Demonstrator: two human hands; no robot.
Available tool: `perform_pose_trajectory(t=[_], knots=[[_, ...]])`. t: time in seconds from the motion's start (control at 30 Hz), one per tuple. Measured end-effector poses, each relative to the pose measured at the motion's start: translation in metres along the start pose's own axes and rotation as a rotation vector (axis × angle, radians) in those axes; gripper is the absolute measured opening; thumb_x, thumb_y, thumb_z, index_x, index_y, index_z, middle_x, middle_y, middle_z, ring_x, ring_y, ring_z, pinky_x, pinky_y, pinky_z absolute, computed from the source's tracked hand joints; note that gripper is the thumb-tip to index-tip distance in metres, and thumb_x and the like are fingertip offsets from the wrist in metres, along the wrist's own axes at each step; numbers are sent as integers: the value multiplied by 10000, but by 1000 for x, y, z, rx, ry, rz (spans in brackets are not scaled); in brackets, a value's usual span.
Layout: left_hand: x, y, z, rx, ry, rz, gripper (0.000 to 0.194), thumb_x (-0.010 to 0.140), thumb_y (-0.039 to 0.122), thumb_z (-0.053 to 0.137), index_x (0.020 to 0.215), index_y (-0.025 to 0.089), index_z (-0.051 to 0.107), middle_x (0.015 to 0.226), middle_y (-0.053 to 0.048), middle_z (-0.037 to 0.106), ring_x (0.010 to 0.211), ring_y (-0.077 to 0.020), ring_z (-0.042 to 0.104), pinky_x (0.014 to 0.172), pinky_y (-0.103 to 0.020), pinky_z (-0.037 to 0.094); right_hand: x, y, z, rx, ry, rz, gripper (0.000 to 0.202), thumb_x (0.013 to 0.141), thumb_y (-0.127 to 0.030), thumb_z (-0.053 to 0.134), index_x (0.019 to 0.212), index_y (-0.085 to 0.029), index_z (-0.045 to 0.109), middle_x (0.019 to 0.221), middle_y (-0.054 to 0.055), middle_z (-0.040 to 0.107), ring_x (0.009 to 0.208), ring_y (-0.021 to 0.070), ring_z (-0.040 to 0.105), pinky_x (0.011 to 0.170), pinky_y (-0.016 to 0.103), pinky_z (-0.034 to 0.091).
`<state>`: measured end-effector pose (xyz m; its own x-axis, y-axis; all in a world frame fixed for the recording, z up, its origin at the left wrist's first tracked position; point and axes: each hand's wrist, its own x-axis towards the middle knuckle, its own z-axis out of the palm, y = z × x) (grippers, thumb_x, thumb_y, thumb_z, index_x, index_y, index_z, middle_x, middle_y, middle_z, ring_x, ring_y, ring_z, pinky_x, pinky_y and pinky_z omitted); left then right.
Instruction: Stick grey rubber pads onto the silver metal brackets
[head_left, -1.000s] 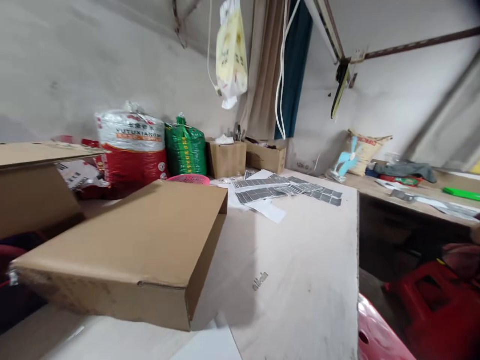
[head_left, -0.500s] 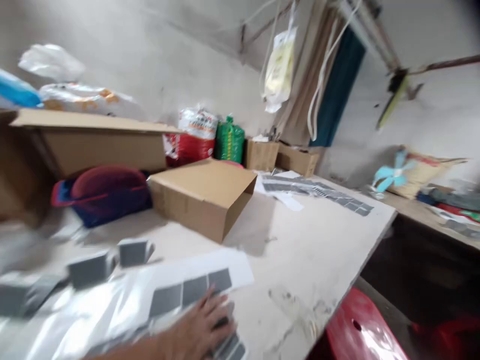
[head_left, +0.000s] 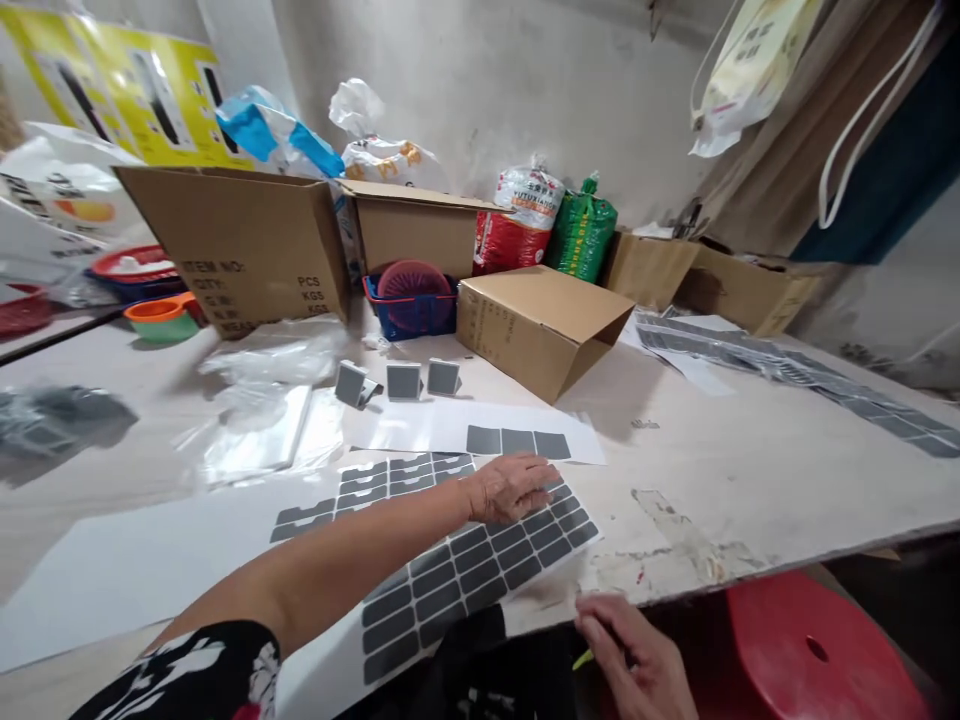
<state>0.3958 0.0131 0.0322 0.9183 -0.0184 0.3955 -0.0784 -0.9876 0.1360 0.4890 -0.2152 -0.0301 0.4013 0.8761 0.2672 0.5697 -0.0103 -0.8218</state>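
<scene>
My left hand (head_left: pixel 514 487) lies on a sheet of grey stickers (head_left: pixel 480 570), palm down, its fingers stretched out and fairly close together. The forearm crosses the sheet from the lower left. Low at the table's front edge, my right hand (head_left: pixel 637 655) is curled with thumb and finger near each other; what it holds is too small to name, and a yellow-green bit shows beside it. Behind the sheet lies a white strip (head_left: pixel 420 425) with three grey squares (head_left: pixel 517 442). Three small grey-faced pieces (head_left: pixel 403 381) stand beyond it.
An open cardboard box (head_left: pixel 517 335) lies on its side mid-table, with a blue basket (head_left: pixel 416 310) to its left. Plastic bags (head_left: pixel 262 430) are at the left. More grey sticker sheets (head_left: pixel 810 375) lie at the right. A red stool (head_left: pixel 817 640) stands below the front edge.
The view has turned left and down, so more of the left table shows. My right hand has come into view. My left hand remains at the sticker sheet, now seen sharply.
</scene>
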Motion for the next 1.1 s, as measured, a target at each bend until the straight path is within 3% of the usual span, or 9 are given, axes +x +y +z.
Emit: perform_pose_trajectory(t=[0.1,0.2,0.33,0.43,0.67,0.77,0.9,1.0,1.1], knots=[[-50,15,-28,10,25,-65,536,901,297,125,1087,-66,472,1081,-136,598,1102,-220,483,917,-424,350,29,0,8,-209,91,-143,216,866,-314,467,989,-192,596,984,94,621,905,221,584,793,333,497],[-117,34,-50,34,12,-125,324,862,211,392,1130,68,504,1097,-131,610,1163,-243,450,980,-461,346,53,7,22,-424,150,-304,309,874,-289,447,1143,-167,537,1154,118,564,1081,256,500,900,415,442],[-196,61,-57,158,-4,-339,378,811,177,480,1188,168,477,1184,-111,568,1259,-285,333,1034,-566,225,69,13,38,-680,18,-382,378,872,-290,441,1220,-149,493,1288,100,478,1227,313,344,953,480,375],[-230,78,-52,214,-44,-462,463,802,273,502,1249,175,439,1287,-106,494,1279,-308,289,1053,-568,150,66,9,38,-796,-109,-362,357,869,-319,454,1181,-164,530,1258,81,514,1213,333,351,929,491,372],[-256,93,-54,207,-107,-553,569,803,384,500,1324,218,342,1364,-77,416,1293,-292,267,1064,-553,92,70,-16,36,-752,-171,-344,223,872,-338,455,919,-195,620,941,54,647,1025,290,507,834,421,402],[-261,93,-60,170,-180,-558,701,753,499,523,1347,205,295,1393,-102,364,1305,-311,232,1054,-582,63,88,-31,61,-726,-173,-348,281,886,-358,418,965,-160,601,892,82,637,833,243,578,693,350,439],[-264,91,-65,91,-265,-559,916,642,576,587,1377,177,212,1413,-147,305,1305,-354,207,1027,-633,34,111,-52,102,-750,-195,-334,363,846,-367,458,1092,-116,550,850,111,628,790,270,581,647,358,428],[-263,89,-70,57,-280,-556,882,662,457,608,1384,179,183,1422,-140,287,1311,-343,197,1029,-636,43,121,-61,120,-678,-237,-195,496,786,-331,505,1224,-105,441,879,116,625,769,270,586,600,338,415],[-265,88,-74,44,-295,-532,858,678,375,603,1387,166,165,1431,-139,267,1315,-343,183,1027,-645,52,125,-59,123,-499,-335,23,518,771,-327,483,1244,-139,388,735,36,616,646,216,581,542,292,386]])
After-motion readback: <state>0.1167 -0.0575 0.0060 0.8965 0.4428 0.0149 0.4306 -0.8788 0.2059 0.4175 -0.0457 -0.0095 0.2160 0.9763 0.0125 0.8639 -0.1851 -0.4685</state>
